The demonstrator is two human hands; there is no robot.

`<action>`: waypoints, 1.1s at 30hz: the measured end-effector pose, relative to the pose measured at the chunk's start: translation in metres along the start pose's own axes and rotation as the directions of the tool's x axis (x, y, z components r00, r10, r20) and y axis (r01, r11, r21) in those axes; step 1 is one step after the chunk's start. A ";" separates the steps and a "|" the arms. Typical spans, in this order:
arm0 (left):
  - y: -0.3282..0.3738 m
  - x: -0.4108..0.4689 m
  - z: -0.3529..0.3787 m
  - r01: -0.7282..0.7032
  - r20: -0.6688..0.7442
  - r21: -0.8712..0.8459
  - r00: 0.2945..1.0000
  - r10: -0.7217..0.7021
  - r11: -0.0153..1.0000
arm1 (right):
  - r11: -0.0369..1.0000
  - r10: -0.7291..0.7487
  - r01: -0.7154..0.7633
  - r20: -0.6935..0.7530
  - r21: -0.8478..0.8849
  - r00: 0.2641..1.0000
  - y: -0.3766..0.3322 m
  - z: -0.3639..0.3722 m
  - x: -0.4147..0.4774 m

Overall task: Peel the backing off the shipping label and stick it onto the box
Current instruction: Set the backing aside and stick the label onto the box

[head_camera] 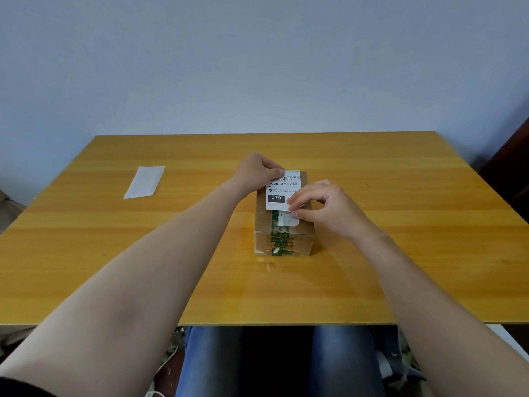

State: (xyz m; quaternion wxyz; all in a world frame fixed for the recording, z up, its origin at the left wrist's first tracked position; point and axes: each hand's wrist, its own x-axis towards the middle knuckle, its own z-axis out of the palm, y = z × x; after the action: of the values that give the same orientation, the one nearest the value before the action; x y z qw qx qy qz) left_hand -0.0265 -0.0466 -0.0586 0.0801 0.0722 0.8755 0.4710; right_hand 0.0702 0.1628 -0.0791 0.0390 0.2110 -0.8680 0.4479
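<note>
- On top of the box (pixel 286 242), the shipping label (pixel 283 190) lies printed side up. Its barcode end is at the far edge and its near edge sits about midway along the lid. I cannot tell whether it is stuck down all over.
- The left hand (pixel 254 170) pinches the label's far left corner, fingers curled onto it.
- The right hand (pixel 323 207) pinches the near right corner between thumb and forefinger, with the other fingers loosely bent above the lid.
- The box stands lengthwise near the middle of the bench (pixel 400 253). It is sealed with green tape (pixel 279 233), which the label partly covers.
- A plain white strip, most likely the backing (pixel 145 181), lies flat on the bench well apart to the left.
- Judged from this, the peeling is done and the label is placed. What seems left is letting go of the corners and smoothing the label flat.
</note>
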 end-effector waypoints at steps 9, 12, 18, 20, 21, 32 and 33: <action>-0.002 0.002 0.001 0.008 0.003 0.009 1.000 -0.008 1.000 | 1.000 -0.009 0.009 0.000 -0.010 1.000 0.001 0.003 0.000; -0.003 0.003 0.002 0.008 0.002 0.003 1.000 -0.008 1.000 | 1.000 -0.013 0.013 -0.004 0.003 1.000 0.000 0.003 0.000; -0.003 0.003 0.004 0.007 0.006 -0.006 1.000 -0.007 1.000 | 0.999 -0.049 0.049 0.001 -0.006 0.999 0.000 0.003 -0.001; -0.003 0.003 0.004 0.009 0.007 -0.016 1.000 -0.009 1.000 | 0.998 -0.054 0.054 -0.002 -0.011 0.999 0.000 0.003 -0.001; -0.004 0.003 0.005 0.011 0.009 -0.020 1.000 -0.011 1.000 | 0.998 -0.056 0.055 -0.003 -0.014 0.998 0.000 0.003 -0.001; -0.011 -0.003 0.009 0.076 -0.034 -0.189 0.996 -0.084 0.979 | 0.997 -0.006 0.008 0.035 -0.074 0.999 0.003 0.004 -0.006; -0.011 -0.005 0.009 0.092 -0.039 -0.206 0.994 -0.102 0.974 | 0.998 0.004 -0.002 0.026 -0.067 1.000 0.003 0.005 -0.007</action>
State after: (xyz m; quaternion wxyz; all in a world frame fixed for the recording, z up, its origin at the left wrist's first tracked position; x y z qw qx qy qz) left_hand -0.0208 -0.0465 -0.0727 0.0882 0.0090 0.8269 0.5554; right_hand 0.0758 0.1628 -0.0865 0.0340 0.2142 -0.8832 0.4159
